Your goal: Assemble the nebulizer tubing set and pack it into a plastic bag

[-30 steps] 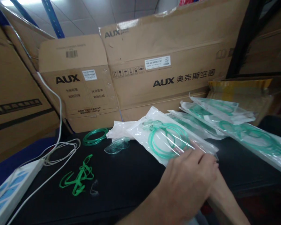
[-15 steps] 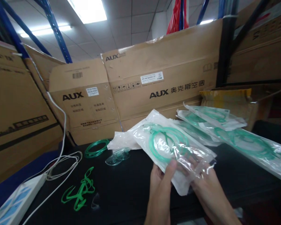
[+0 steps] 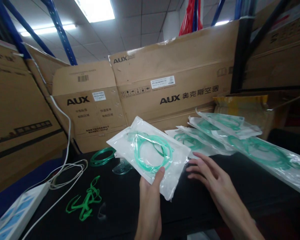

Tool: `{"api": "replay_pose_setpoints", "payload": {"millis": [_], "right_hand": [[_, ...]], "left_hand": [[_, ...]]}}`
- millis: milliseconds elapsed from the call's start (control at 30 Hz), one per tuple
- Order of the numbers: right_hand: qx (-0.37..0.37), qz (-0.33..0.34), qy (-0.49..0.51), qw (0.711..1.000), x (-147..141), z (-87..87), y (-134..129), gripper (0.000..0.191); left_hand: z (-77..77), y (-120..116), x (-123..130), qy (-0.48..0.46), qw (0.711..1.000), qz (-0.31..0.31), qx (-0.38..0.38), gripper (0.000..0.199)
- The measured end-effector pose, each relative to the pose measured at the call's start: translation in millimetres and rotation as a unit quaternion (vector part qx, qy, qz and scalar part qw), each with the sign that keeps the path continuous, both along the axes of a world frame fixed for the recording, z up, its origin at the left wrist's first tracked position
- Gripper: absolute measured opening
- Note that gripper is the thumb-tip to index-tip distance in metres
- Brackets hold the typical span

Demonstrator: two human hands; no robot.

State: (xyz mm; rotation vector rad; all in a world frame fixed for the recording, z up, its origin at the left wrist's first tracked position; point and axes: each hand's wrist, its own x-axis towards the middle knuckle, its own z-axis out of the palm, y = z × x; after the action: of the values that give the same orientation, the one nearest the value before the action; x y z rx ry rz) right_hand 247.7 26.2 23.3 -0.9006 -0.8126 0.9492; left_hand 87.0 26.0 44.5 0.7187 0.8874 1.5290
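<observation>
Clear plastic pouch: sealed, with a coil of green tubing inside; lifted off the black tabletop, tilted, its lower edge toward the person.
Left hand: clamped on the pouch's lower edge, thumb on top, fingers hidden behind it.
Right hand: fingers spread and apart, holding nothing, palm down just right of the pouch, low over the tabletop; whether it touches the surface is unclear.
Pile of pouches: several more of the same kind, overlapping, to the right behind the right hand.
Loose tubing coil: green, flat on the tabletop left of the held pouch.
Clear mask: beside that coil, partly behind the pouch.
Green straps: tangled, near the front left.
Power strip: white, far left, its cable looping.
Cardboard boxes: marked AUX, standing behind the table.
</observation>
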Motion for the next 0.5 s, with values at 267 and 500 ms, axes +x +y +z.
{"api": "replay_pose_setpoints", "payload": {"millis": [267,500], "right_hand": [[-0.025,0.130,0.068,0.989,-9.8,7.6,-7.9,0.040],[0.005,0.083,0.189,0.978,-10.3,6.4,-1.5,0.039]], "left_hand": [[-0.7,-2.4,0.3,-0.026,0.993,-0.111,-0.020,0.065],[-4.7,3.4,-5.8,0.043,0.991,-0.114,-0.062,0.048]]}}
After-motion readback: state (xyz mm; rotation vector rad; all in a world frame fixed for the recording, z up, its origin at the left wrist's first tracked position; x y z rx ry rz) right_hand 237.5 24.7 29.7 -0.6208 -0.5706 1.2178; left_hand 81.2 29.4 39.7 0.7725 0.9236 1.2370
